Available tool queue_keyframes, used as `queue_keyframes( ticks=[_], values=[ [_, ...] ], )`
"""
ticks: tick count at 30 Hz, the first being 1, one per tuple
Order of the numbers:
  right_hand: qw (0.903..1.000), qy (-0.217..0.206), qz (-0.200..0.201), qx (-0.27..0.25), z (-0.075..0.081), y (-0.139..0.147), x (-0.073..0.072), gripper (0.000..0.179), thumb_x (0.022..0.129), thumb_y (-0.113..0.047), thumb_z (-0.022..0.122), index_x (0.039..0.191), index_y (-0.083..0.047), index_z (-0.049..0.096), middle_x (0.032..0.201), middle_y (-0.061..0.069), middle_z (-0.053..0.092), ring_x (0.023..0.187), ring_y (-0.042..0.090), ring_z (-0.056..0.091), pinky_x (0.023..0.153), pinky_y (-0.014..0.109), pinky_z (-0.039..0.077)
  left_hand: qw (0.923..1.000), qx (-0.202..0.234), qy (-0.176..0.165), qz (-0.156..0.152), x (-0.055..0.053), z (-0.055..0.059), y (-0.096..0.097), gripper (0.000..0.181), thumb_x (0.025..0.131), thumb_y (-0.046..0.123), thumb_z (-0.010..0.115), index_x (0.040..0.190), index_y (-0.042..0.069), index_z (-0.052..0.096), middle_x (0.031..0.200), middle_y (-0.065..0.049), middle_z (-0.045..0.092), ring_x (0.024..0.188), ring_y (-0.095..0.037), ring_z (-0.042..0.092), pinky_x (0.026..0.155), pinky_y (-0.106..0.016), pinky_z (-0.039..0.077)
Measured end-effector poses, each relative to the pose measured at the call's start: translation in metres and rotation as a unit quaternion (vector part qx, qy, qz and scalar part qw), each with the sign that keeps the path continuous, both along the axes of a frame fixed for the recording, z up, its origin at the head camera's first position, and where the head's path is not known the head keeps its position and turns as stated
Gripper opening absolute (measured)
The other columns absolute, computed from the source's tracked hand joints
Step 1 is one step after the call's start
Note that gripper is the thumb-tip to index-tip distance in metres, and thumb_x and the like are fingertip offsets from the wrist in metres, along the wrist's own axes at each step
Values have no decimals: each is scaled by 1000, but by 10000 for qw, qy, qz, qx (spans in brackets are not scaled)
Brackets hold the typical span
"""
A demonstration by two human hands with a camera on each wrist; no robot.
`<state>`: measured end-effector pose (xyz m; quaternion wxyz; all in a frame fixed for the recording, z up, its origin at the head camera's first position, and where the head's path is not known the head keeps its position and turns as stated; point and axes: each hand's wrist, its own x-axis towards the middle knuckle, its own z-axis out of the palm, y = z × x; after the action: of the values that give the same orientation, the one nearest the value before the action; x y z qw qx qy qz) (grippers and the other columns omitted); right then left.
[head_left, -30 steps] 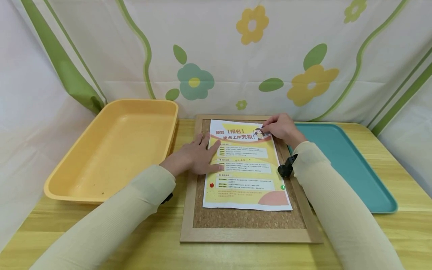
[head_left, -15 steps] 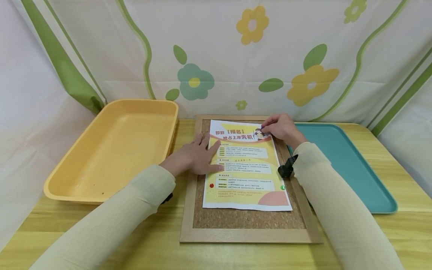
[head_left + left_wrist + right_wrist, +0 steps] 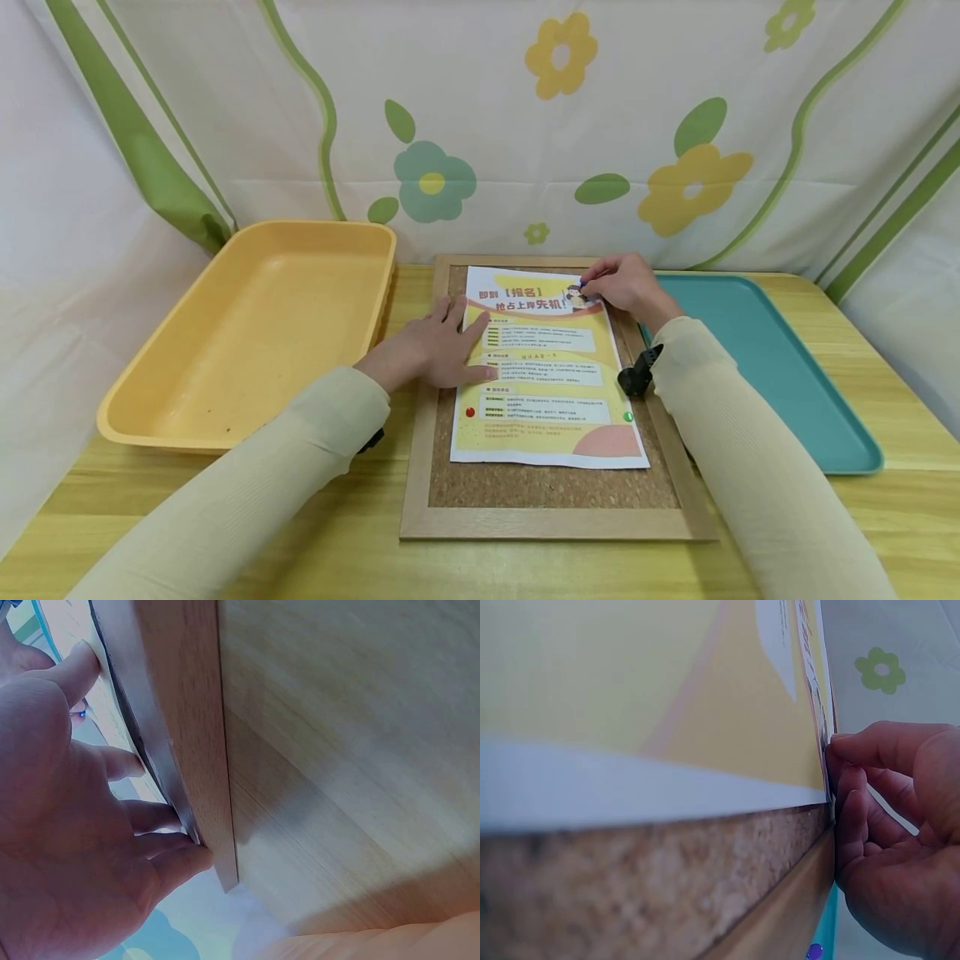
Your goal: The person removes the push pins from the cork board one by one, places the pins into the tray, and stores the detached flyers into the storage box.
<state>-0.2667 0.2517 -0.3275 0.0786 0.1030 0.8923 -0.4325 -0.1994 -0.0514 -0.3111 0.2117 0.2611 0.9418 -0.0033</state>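
A printed poster lies on a wood-framed cork board. My left hand lies spread over the poster's left edge and the frame, fingers extended. In the left wrist view its fingertips touch the frame. At the poster's upper right corner, my right hand pinches a small blue push pin against the paper. The right wrist view shows thumb and index together at the paper's edge, hiding the pin. A red push pin and a green push pin stand in the poster's lower left and right sides.
On the left stands a deep yellow tray with a few dark specks. A flat teal tray lies to the right, partly behind my right forearm. In the right wrist view, a purple round-headed pin shows by the board. A flowered curtain hangs behind.
Both hands stay in place. A little more blue of the push pin shows between the right fingertips, which have shifted very slightly.
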Motion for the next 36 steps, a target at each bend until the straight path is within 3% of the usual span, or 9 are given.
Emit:
queue_keyframes(
  ticks=[18, 27, 36],
  values=[
    [9997, 122, 202, 41, -2, 3, 3, 19, 103, -15, 69, 118, -4, 72, 128, 17, 64, 114, 31, 55, 90, 36, 46, 10000, -81, 14, -40, -1, -2, 1, 93, 104, 71, 45, 173, 22, 6, 179, -21, -6, 167, -41, -5, 127, -59, 32],
    [9994, 236, 227, 58, -10, 7, 2, 19, 102, -13, 71, 118, -4, 73, 128, 17, 64, 117, 31, 55, 91, 36, 47, 9998, -163, 8, -108, 0, -3, 2, 92, 105, 70, 43, 173, 22, 5, 179, -22, -7, 167, -42, -4, 126, -58, 34],
    [9994, 229, 233, -131, -9, 12, 5, 22, 103, -15, 70, 121, -3, 71, 137, 18, 60, 118, 32, 50, 87, 37, 42, 9999, -116, 16, -79, -1, -5, 3, 93, 104, 71, 44, 173, 23, 5, 179, -21, -7, 167, -41, -4, 127, -58, 33]
  ],
)
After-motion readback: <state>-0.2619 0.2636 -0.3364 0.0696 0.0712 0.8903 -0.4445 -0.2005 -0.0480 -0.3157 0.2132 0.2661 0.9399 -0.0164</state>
